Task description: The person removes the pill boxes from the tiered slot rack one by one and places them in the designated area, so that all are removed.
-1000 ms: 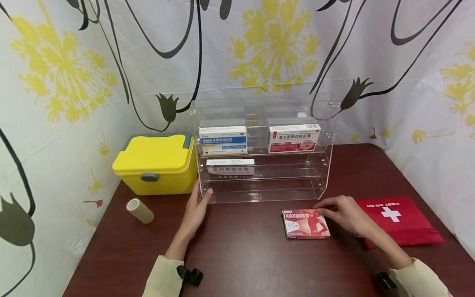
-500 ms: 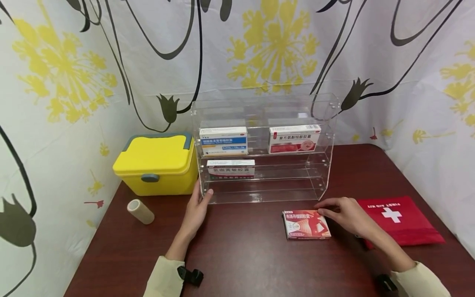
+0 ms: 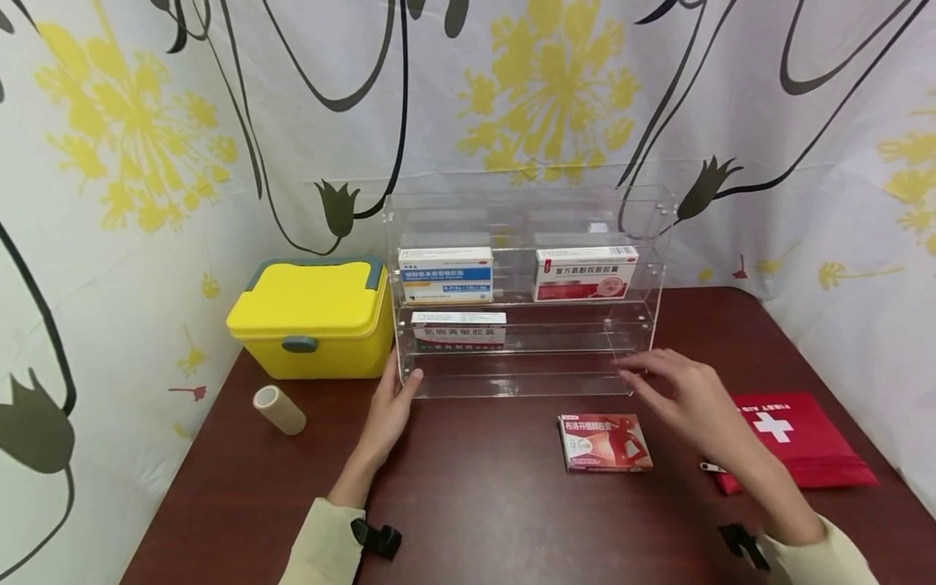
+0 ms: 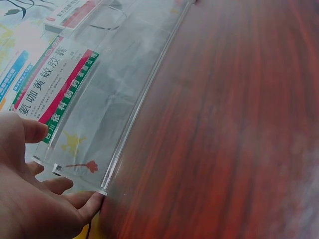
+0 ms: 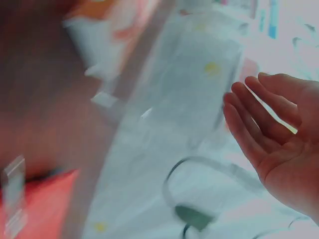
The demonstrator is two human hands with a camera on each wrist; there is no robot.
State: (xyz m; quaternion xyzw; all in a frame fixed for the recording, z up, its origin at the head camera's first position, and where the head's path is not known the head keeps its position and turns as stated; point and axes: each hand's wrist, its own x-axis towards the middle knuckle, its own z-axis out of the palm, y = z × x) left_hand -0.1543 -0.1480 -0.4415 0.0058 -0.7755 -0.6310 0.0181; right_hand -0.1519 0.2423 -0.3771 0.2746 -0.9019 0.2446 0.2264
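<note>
A clear acrylic display rack [image 3: 522, 385] stands on the table with three medicine boxes on its tiers. My left hand [image 3: 386, 414] holds the rack's lower left side, thumb at the front and fingers around the outer edge. On the middle tier, at the left, sits a white, red and green medicine box [image 4: 55, 84]. Above it are a blue-and-white box [image 3: 446, 276] and a red-and-white box [image 3: 587, 274]. My right hand [image 3: 687, 398] is in the air by the rack's lower right corner, fingers extended, holding nothing. A red medicine box [image 3: 605, 443] lies flat in front of the rack.
To the rack's left stands a yellow lidded box [image 3: 310, 321] with a grey latch. A beige roll [image 3: 280, 410] lies before it. A red first aid pouch [image 3: 797, 443] lies at the right, partly behind my right forearm. Patterned cloth [image 3: 556, 97] hangs behind.
My right hand has left the red medicine box and moved up toward the rack's lower right corner. The box stays where it was. My left hand keeps its hold on the rack.
</note>
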